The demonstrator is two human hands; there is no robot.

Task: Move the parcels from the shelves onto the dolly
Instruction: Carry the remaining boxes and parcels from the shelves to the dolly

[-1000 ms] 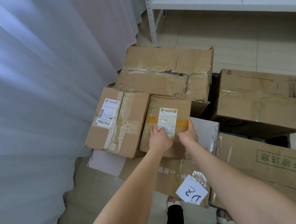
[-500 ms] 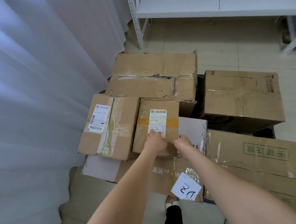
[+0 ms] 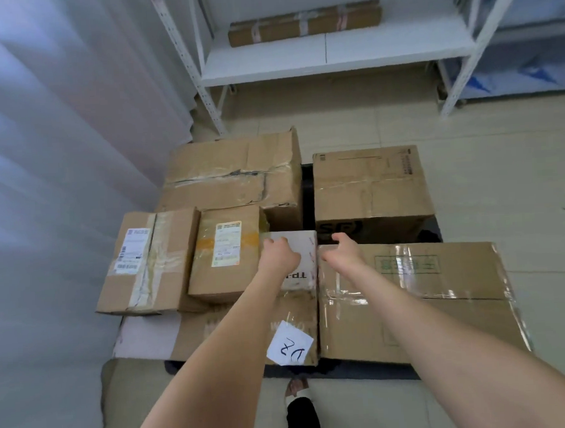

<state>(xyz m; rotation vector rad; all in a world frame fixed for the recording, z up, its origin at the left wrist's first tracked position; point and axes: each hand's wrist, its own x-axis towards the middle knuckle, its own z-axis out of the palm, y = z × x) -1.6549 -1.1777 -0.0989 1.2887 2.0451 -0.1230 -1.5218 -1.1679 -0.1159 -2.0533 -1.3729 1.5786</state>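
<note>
- dolly point(image 3: 364, 368) already loaded; seven cartons in view on it; black deck shows only nearer the person than the hands and just beyond the right hand; judged mostly done
- still to move: long taped parcel point(image 3: 304, 23) lying on the white shelf point(image 3: 331, 52), far beyond both hands; rack far off to the right too blurred to tell
- left hand point(image 3: 278, 256) has its fingers curled over the white box point(image 3: 305, 245); cannot tell whether it grips or only rests
- right hand point(image 3: 342, 253) is loose, fingers spread, holding nothing; over the far left corner of the green-printed carton point(image 3: 447, 270); contact unclear
- yellow-taped carton point(image 3: 227, 252) just left of the left hand; labelled carton point(image 3: 146, 263) further left, beside it; both sit on a flat carton point(image 3: 192, 336) bearing a paper note point(image 3: 290, 347), nearer than the hands
- torn carton point(image 3: 233, 174) beyond the left hand: flaps crumpled, seam split, tape peeling; square carton point(image 3: 368, 189) beyond the right hand: crisp edges, flat top
- materials: brown corrugated card, matte; clear tape glossy and wrinkled; white box smooth printed card; everything rectangular; shelf parcel slim and long, probably light but awkward to carry
</note>
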